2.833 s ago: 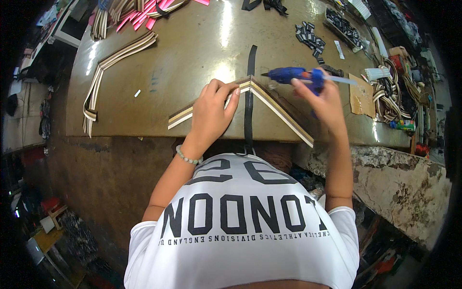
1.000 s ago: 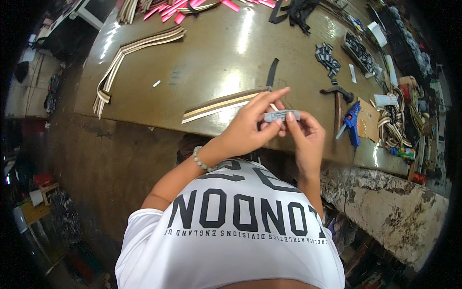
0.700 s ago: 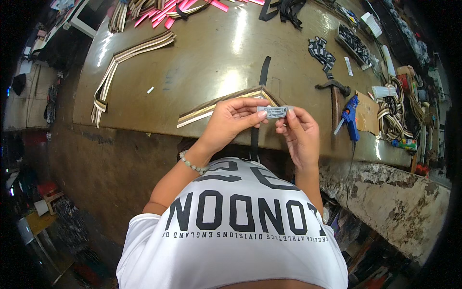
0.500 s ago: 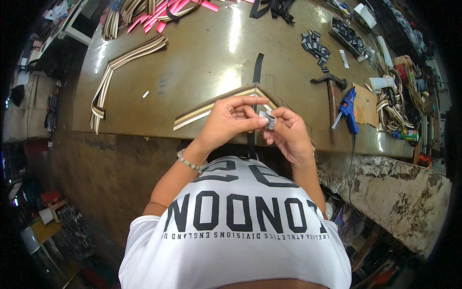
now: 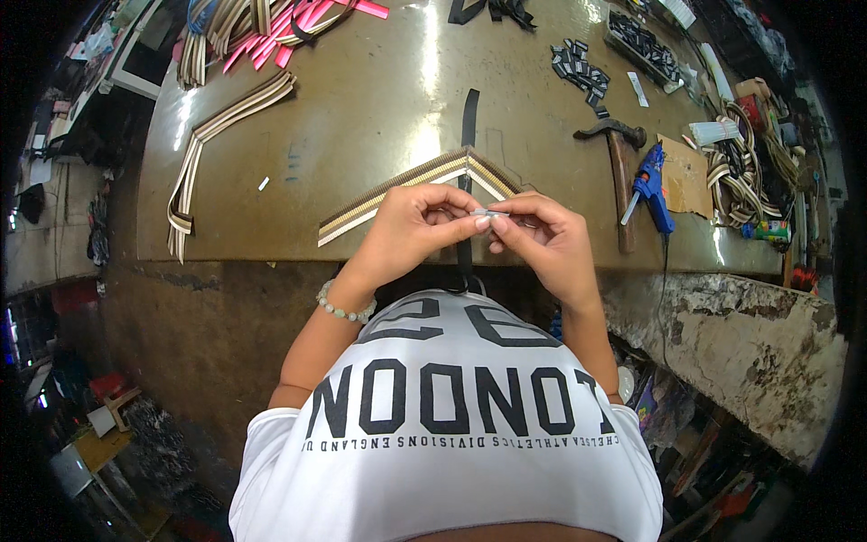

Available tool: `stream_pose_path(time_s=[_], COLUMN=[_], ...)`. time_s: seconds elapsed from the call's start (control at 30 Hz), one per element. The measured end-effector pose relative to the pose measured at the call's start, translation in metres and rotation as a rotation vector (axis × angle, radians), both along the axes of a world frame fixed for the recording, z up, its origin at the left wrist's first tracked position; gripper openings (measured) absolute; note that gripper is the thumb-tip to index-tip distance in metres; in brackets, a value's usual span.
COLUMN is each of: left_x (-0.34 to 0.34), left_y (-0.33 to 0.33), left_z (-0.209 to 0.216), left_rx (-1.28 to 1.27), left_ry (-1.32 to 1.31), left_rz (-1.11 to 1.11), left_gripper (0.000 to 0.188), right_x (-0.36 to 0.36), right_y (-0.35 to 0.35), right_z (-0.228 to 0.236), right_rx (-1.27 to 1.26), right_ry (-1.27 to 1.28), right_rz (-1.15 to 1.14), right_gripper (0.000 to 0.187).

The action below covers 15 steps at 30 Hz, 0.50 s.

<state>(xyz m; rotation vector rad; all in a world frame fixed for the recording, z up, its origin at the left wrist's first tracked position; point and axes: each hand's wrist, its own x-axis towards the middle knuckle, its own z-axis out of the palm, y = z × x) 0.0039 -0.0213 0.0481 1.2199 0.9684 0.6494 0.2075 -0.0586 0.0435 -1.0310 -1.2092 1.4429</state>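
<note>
Both hands have drawn closer together since half a second ago, and the grey label (image 5: 489, 213), a loop then, is now pressed nearly flat; the blue glue gun (image 5: 652, 188), in the right hand in the earliest frame, lies on the bench (image 5: 361, 108). Bare bench stretches beyond the work to the far heaps and leftward to a bundle of striped strips (image 5: 192, 154), whose lower ends reach the near edge. Largest of the pieces close to the hands, a striped strip (image 5: 388, 200) bends to a peak, its left end near that edge and its right arm partly hidden by the right hand. A black strap (image 5: 470, 117) crosses at the peak and hangs over the near edge. Right of the hands, past a gap of open bench, a hammer (image 5: 621, 185) lies with its handle toward the edge, the glue gun beside it, partly over brown cardboard (image 5: 686, 176). Left hand (image 5: 406, 221) and right hand (image 5: 549, 239) each have a grip of thumb and forefinger pinching the label, just above the bench's near side, below the peak
</note>
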Motion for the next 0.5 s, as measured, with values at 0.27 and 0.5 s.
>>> stream_pose_path(time_s=[0.27,0.5], left_x=[0.004,0.003], left_y=[-0.006,-0.005], left_z=[-0.012,-0.014], left_rx=[0.051,0.061], left_ry=[-0.030,0.114], left_rz=[0.096,0.076], left_gripper=[0.018,0.016], right_x=[-0.003,-0.009], right_y=[-0.002,-0.004], right_z=[-0.009,-0.014], right_rx=[-0.184,-0.222], right_ry=[0.141,0.114], right_rz=[-0.100,-0.113], right_gripper=[0.022,0.023])
